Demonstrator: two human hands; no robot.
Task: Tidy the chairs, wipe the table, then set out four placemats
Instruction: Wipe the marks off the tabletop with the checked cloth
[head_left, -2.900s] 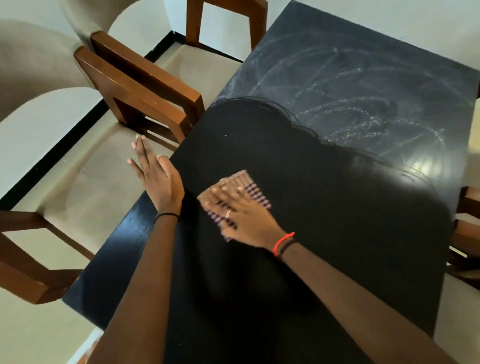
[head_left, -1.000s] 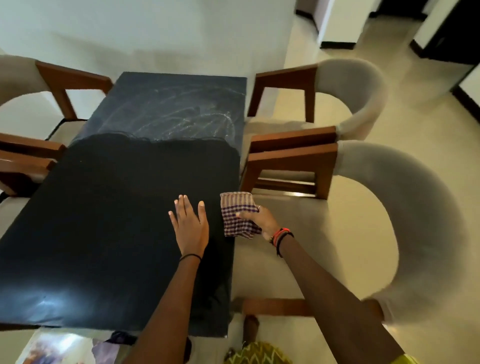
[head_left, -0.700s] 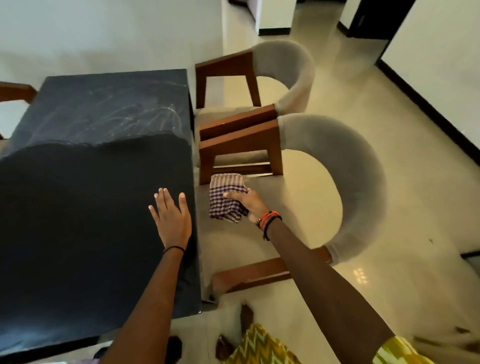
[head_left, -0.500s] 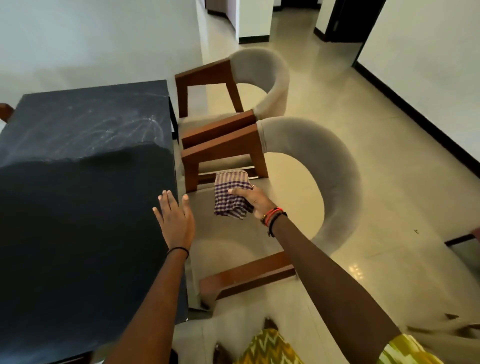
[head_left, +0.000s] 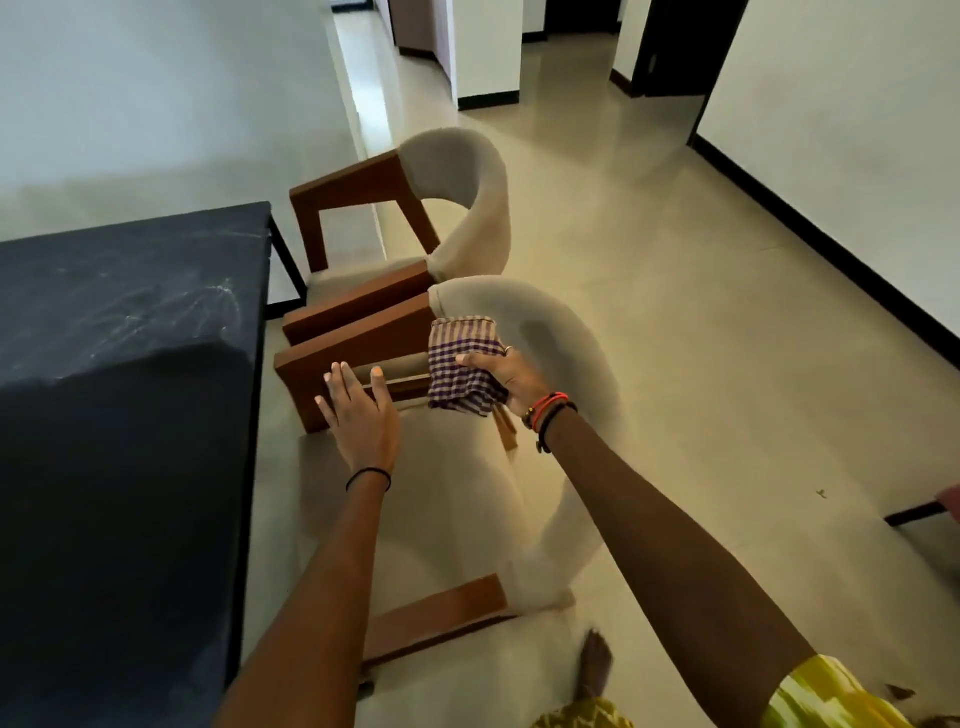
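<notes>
Place: a home; this is the room where people sit to eat
Table: a long dark table (head_left: 130, 415); its far end sits close to a white wall (head_left: 156, 104)
Chairs: a near chair (head_left: 561, 322) and a far chair (head_left: 483, 208), both soft with wooden arms, stand side by side along the table's right edge
Floor: shiny pale floor (head_left: 675, 312); a dark strip (head_left: 831, 247) runs along the bottom of the right wall
Way out: past the far chair a hallway (head_left: 566, 78) leads to a dark doorway (head_left: 675, 47)

Your left hand (head_left: 358, 418) reaches forward, palm down, fingers straight and slightly spread. Just to its right, your right hand (head_left: 511, 382) grips a checked cloth (head_left: 460, 364), thumb on top.
</notes>
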